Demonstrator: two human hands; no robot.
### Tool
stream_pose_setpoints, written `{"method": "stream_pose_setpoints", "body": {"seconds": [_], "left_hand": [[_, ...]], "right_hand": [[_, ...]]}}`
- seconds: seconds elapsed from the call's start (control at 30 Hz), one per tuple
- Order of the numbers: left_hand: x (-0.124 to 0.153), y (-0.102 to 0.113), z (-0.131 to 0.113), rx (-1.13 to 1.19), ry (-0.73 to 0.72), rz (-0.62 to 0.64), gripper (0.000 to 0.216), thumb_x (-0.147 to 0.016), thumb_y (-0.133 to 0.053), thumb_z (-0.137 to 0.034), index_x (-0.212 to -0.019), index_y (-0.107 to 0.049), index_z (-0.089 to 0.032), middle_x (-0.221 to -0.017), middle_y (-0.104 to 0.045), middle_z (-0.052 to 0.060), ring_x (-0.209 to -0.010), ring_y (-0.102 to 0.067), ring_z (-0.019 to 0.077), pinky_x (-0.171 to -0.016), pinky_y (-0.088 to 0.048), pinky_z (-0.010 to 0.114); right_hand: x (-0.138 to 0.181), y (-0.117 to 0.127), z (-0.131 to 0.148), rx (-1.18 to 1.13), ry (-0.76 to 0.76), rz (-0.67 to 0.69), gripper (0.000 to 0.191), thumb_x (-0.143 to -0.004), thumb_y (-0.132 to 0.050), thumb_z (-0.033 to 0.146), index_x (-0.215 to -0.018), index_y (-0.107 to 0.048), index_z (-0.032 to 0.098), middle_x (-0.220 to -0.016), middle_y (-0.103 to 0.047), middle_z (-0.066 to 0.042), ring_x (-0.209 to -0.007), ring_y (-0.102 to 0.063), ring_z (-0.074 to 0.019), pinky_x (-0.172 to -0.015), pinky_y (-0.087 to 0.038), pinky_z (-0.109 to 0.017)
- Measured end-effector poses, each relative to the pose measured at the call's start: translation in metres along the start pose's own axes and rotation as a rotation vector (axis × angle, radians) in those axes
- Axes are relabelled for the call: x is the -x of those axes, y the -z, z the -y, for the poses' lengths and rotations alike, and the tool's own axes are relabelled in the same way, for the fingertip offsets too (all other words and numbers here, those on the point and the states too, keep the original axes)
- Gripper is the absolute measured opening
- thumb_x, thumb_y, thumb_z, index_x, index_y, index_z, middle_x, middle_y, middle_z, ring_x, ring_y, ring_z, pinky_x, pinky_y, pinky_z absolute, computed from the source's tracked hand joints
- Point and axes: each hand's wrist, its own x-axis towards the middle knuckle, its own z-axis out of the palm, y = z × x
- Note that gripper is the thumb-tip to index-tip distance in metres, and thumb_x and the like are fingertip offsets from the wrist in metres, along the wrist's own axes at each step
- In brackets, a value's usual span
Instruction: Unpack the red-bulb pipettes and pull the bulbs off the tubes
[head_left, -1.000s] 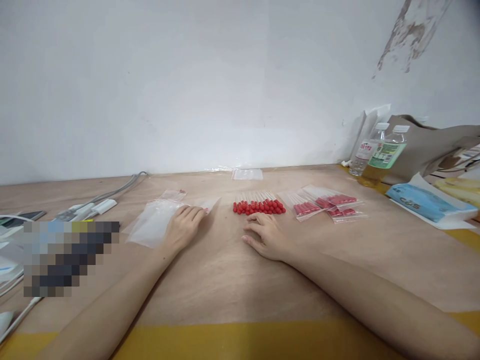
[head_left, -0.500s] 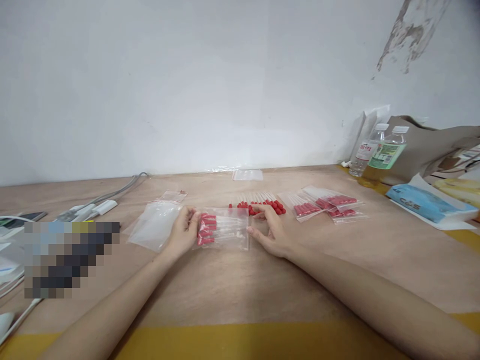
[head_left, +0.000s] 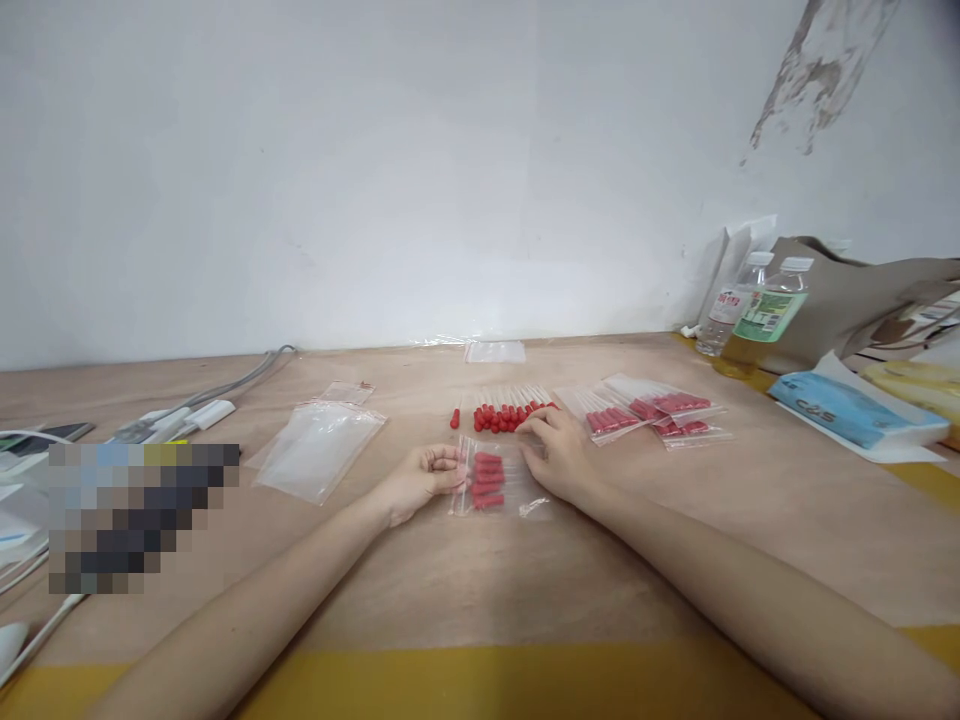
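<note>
A clear zip bag (head_left: 513, 482) holding several red-headed sticks lies in front of me, its red heads toward the left. My left hand (head_left: 424, 482) is closed on the bag's left, zip end, between thumb and fingers. At the bag's right end is my right hand (head_left: 561, 455), thumb and fingers apart and curved; whether it touches the bag I cannot tell. Just beyond the bag lies a row of loose red-headed sticks (head_left: 510, 415), heads toward me, near the right fingertips. One stick (head_left: 454, 418) sits slightly apart at its left.
Filled bags (head_left: 611, 418) overlap on the right. Flat clear bags (head_left: 319, 450) lie on the left, and a white packet (head_left: 495, 351) by the wall. Cables (head_left: 247, 378) run at the left; two bottles (head_left: 769, 318) and a blue tissue pack (head_left: 847, 410) stand or lie at the right.
The filled bag has shifted right and slightly toward me, with my left hand still on its left end. My right hand has moved slightly right. More of the loose row shows.
</note>
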Motion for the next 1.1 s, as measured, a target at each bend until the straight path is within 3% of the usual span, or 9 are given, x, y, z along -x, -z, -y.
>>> {"method": "stream_pose_setpoints", "body": {"seconds": [0.07, 0.2, 0.37, 0.5, 0.7, 0.8, 0.9, 1.0, 1.1], "left_hand": [[0.0, -0.002, 0.001, 0.029, -0.004, 0.011, 0.045, -0.046, -0.083, -0.023, -0.082, -0.06, -0.012, -0.073, -0.066, 0.003, -0.067, -0.062, 0.0109, -0.071, -0.049, 0.024], [-0.001, -0.007, 0.003, 0.025, -0.029, 0.026, 0.04, -0.048, -0.082, -0.025, -0.081, -0.063, -0.011, -0.072, -0.066, 0.002, -0.064, -0.061, 0.0095, -0.067, -0.049, 0.023], [0.0, -0.011, 0.001, -0.02, -0.032, 0.07, 0.034, -0.048, -0.081, -0.026, -0.073, -0.064, -0.01, -0.065, -0.064, 0.001, -0.063, -0.06, 0.0103, -0.069, -0.049, 0.026], [0.002, -0.014, -0.002, -0.085, -0.04, 0.114, 0.032, -0.048, -0.081, -0.025, -0.07, -0.063, -0.01, -0.063, -0.064, 0.0, -0.063, -0.06, 0.0107, -0.07, -0.049, 0.027], [0.001, -0.016, -0.001, -0.169, -0.065, 0.145, 0.031, -0.049, -0.08, -0.026, -0.07, -0.064, -0.011, -0.062, -0.063, -0.001, -0.057, -0.057, 0.0085, -0.063, -0.047, 0.024], [0.0, -0.013, 0.001, -0.232, -0.11, 0.174, 0.03, -0.054, -0.078, -0.03, -0.073, -0.065, -0.011, -0.063, -0.063, 0.0, -0.057, -0.057, 0.0102, -0.062, -0.047, 0.025], [0.0, -0.005, 0.004, -0.415, -0.298, 0.163, 0.029, -0.069, -0.066, -0.035, -0.088, -0.065, -0.013, -0.078, -0.067, 0.006, -0.07, -0.06, 0.015, -0.068, -0.048, 0.029], [0.001, 0.007, 0.005, -0.744, -0.723, 0.095, 0.026, -0.081, -0.054, -0.03, -0.103, -0.062, -0.019, -0.098, -0.064, 0.008, -0.09, -0.057, 0.0184, -0.081, -0.044, 0.034], [0.0, 0.014, 0.006, -1.018, -1.088, 0.03, 0.022, -0.081, -0.054, -0.024, -0.101, -0.064, -0.026, -0.095, -0.063, 0.006, -0.091, -0.054, 0.0174, -0.084, -0.04, 0.034]], "right_hand": [[0.001, 0.001, 0.01, 0.028, 0.075, 0.03, 0.008, -0.075, -0.055, 0.018, -0.079, -0.062, 0.019, -0.084, -0.059, -0.004, -0.081, -0.051, -0.0178, -0.074, -0.036, -0.035], [-0.001, -0.005, 0.025, -0.022, 0.245, 0.125, 0.012, -0.081, -0.052, 0.024, -0.083, -0.064, 0.022, -0.078, -0.06, -0.002, -0.078, -0.048, -0.015, -0.072, -0.031, -0.032], [-0.012, -0.007, 0.025, 0.075, 0.473, 0.177, 0.031, -0.08, -0.047, 0.012, -0.1, -0.062, 0.03, -0.1, -0.059, -0.002, -0.09, -0.046, -0.0164, -0.079, -0.028, -0.036], [-0.018, -0.005, 0.019, 0.169, 0.647, 0.212, 0.033, -0.077, -0.051, 0.012, -0.1, -0.062, 0.034, -0.113, -0.054, -0.001, -0.103, -0.042, -0.0198, -0.088, -0.023, -0.042], [-0.019, -0.004, 0.018, 0.101, 0.76, 0.155, 0.018, -0.085, -0.048, 0.018, -0.083, -0.064, 0.027, -0.095, -0.062, 0.002, -0.1, -0.044, -0.0164, -0.09, -0.024, -0.04], [-0.018, -0.004, 0.019, 0.122, 0.77, 0.174, 0.018, -0.087, -0.044, 0.018, -0.085, -0.062, 0.023, -0.095, -0.062, 0.001, -0.1, -0.045, -0.0159, -0.092, -0.025, -0.04], [-0.015, -0.004, 0.018, 0.147, 0.768, 0.176, 0.021, -0.086, -0.041, 0.013, -0.087, -0.06, 0.022, -0.096, -0.062, 0.0, -0.099, -0.046, -0.0157, -0.093, -0.025, -0.04], [-0.011, -0.005, 0.017, 0.148, 0.727, 0.114, 0.021, -0.084, -0.042, 0.011, -0.08, -0.06, 0.021, -0.094, -0.062, 0.0, -0.095, -0.047, -0.0152, -0.092, -0.026, -0.039], [-0.008, -0.006, 0.017, 0.138, 0.676, 0.036, 0.019, -0.083, -0.045, 0.013, -0.076, -0.06, 0.021, -0.085, -0.061, 0.0, -0.088, -0.048, -0.0145, -0.089, -0.029, -0.037]]}}
